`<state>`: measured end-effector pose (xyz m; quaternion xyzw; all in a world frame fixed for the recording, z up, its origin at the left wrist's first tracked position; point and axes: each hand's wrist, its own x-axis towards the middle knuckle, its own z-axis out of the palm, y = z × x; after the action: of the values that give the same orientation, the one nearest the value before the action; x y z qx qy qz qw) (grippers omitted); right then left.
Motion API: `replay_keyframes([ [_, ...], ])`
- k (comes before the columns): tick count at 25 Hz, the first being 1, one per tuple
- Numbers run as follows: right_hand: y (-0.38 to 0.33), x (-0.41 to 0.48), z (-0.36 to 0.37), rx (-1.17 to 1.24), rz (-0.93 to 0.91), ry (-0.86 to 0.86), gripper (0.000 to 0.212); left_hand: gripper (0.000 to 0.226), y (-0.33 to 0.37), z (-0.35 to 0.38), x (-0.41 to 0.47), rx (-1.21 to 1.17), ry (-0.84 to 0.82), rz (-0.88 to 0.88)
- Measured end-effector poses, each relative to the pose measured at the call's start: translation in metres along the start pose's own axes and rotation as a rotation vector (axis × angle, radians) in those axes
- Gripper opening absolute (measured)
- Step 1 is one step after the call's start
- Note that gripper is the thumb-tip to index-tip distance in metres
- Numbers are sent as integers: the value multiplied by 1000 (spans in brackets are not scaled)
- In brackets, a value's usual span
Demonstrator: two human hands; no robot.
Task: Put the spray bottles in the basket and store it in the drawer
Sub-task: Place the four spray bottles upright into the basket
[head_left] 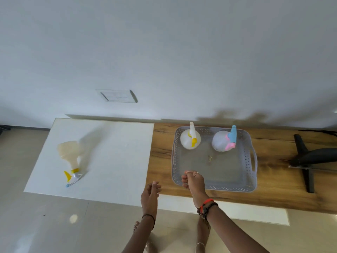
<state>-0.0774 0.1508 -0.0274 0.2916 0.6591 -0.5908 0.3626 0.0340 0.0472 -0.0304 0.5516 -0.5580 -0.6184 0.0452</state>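
Three spray bottles in sight. Two upright in the far half of the grey basket (pixel 229 187), apart from each other: the yellow-trigger bottle (pixel 187 141) toward the far left corner, the pink-and-blue bottle (pixel 219 142) toward the far right, nozzles toward the wall. Third one, the lying bottle (pixel 70 152), on its side on the white surface (pixel 109 152), well to the left of the basket, pale body farther off, yellow collar and trigger nearer, blue-tipped nozzle toward the near edge. Basket itself flat on the wooden top (pixel 164 152), with perforated walls, a handle slot in each short side, and a small speck on its floor near the middle.

At the basket's near left corner, the right hand (pixel 194 180), knuckles up, fingers (pixel 184 179) curled down over the rim and apparently gripping it. A ring (pixel 196 173) on one finger, red and dark beaded bands (pixel 207 206) at the wrist. Left of it and clear of the basket, the left hand (pixel 150 193), hovering by the seam between white surface and wooden top, fingers loosely straight and close together, holding nothing, a thin dark band (pixel 148 216) round the wrist.

Farther out: a black stand (pixel 308 159) with crossed legs on the right end of the wooden top, a pale wall plate (pixel 117 96) on the wall behind, beige tiled floor (pixel 45 225) below, bare feet (pixel 203 232) on it.
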Motion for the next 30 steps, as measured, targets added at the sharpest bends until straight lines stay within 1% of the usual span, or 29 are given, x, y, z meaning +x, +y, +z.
replay_keyframes([
  [4,13,-16,61,-79,-9,-43,13,15,-3,-69,25,-30,62,-28],
  [8,24,-25,137,-173,-9,-91,24,19,-4,-139,63,-6,100,-10],
  [11,36,-26,200,-217,8,-121,24,19,2,-192,101,43,115,27],
  [15,54,-19,285,-263,22,-214,34,16,16,-260,158,15,180,49],
  [17,61,-16,324,-319,21,-260,37,16,22,-290,184,11,246,67],
  [20,63,-7,380,-416,1,-320,41,20,35,-326,223,78,399,111],
  [21,59,-3,391,-444,-4,-339,43,23,42,-331,231,106,413,129],
  [22,55,-1,405,-467,-8,-358,45,29,50,-337,243,134,394,141],
  [24,49,1,433,-510,-19,-394,50,50,65,-351,269,265,253,192],
  [27,39,4,466,-542,-35,-442,59,90,88,-365,310,651,-12,349],
  [28,37,6,474,-546,-38,-451,61,97,95,-367,322,740,-82,376],
  [30,34,12,487,-537,-28,-460,62,101,104,-367,340,848,-171,395],
])
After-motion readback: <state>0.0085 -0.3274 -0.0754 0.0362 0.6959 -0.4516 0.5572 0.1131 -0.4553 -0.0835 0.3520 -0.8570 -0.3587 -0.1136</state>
